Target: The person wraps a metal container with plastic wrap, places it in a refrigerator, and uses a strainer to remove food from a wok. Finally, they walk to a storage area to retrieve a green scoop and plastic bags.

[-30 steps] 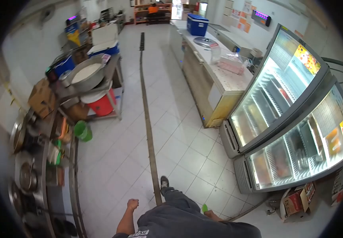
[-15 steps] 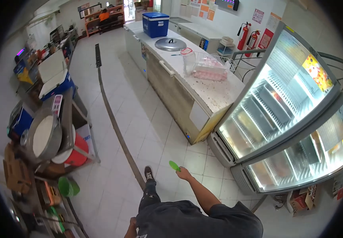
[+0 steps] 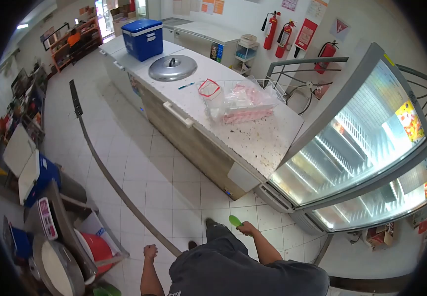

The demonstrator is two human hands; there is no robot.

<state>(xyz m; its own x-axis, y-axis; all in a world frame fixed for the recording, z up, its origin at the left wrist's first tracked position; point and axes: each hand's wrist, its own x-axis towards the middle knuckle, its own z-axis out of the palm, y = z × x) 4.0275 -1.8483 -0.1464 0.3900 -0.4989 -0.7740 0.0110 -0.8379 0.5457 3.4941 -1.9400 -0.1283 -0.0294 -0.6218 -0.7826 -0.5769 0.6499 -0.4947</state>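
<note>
My right hand (image 3: 245, 228) is closed around the end of a green plastic scoop (image 3: 234, 220), its oval blade pointing up and left over the floor tiles. Held out low on the other side, my left hand (image 3: 150, 251) has its fingers curled in, and no object shows in it. Ahead is a long white chest freezer (image 3: 207, 148) with a silver pot lid (image 3: 172, 68) on top. Also on it are a wire basket (image 3: 268, 85) and pink-and-clear plastic bags (image 3: 248, 101).
A lit glass-door fridge (image 3: 354, 143) stands at the right. A blue cooler box (image 3: 143, 40) sits on the freezer's far end. At lower left are a large metal basin of white contents (image 3: 58, 269), a red bucket (image 3: 96, 246) and a table. Another person (image 3: 74, 38) is far back.
I have stepped forward and my view has turned right, bringing the freezer closer. My left hand has swung forward into fuller view. The green scoop stays in my right hand.
</note>
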